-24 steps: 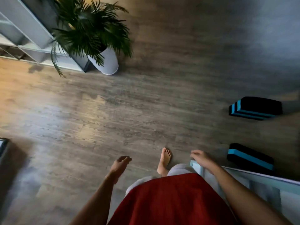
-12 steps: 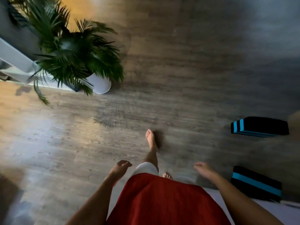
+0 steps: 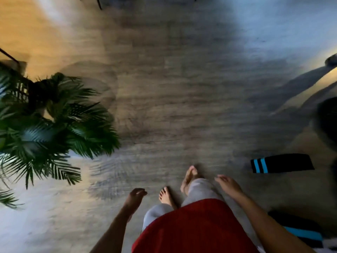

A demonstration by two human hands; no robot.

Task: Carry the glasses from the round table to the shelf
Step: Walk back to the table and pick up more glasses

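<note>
Two bare hands hang low at the near edge of the view, both empty: the left hand [image 3: 134, 198] has its fingers loosely curled and holds nothing, while the right hand [image 3: 228, 184] has its fingers spread and relaxed, palm down. Both forearms reach forward from a red garment [image 3: 191, 229] above grey trouser legs, with two bare feet on the wooden floor [image 3: 173, 88] between the hands. A potted palm [image 3: 51, 125] stands at the left, well apart from the left hand. A black block with blue stripes [image 3: 281, 163] lies on the floor at the right, near the right hand; a second striped block [image 3: 300, 232] lies nearer, partly hidden by the right forearm. Neither glasses, round table nor shelf appear in view.
</note>
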